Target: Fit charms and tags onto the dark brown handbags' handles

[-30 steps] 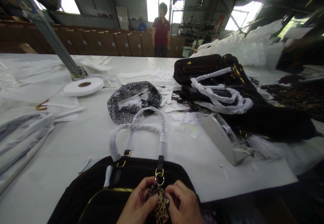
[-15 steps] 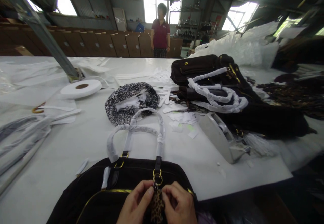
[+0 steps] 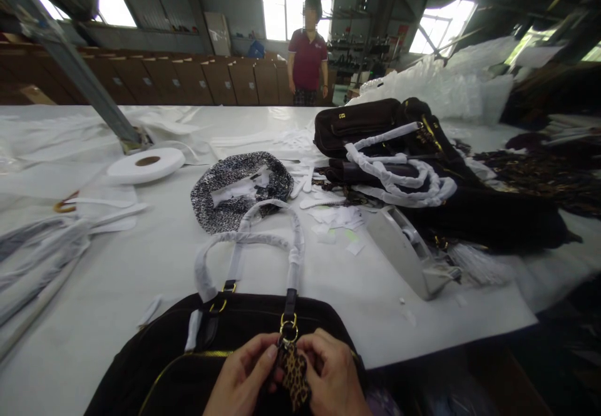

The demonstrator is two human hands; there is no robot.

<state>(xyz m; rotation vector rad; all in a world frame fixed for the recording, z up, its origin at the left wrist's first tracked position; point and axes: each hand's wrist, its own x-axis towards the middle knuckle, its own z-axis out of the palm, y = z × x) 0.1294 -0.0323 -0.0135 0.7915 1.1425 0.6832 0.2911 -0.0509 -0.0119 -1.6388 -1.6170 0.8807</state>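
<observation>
A black handbag (image 3: 159,341) with gold zips lies at the table's near edge, its two handles (image 3: 293,240) wrapped in white film and standing up. From a gold ring (image 3: 288,330) at the base of the right handle hangs a leopard-print charm (image 3: 295,375). My left hand (image 3: 246,369) pinches the charm's left side just under the ring. On the other side, the fingers of my right hand (image 3: 331,369) are closed on the charm's right edge. The charm's lower end is partly hidden by my right hand.
Behind the bag lies a black-and-white knitted piece (image 3: 241,190). A grey tape dispenser (image 3: 404,253) and stacked dark bags (image 3: 375,128) stand to the right. A white roll (image 3: 145,165) sits left, near a metal post (image 3: 89,71). Beyond the table stands a person (image 3: 307,59).
The leopard-print charm has turned and spread wider between my hands, its lower end now tilted to the right. The person at the back has moved slightly to the right.
</observation>
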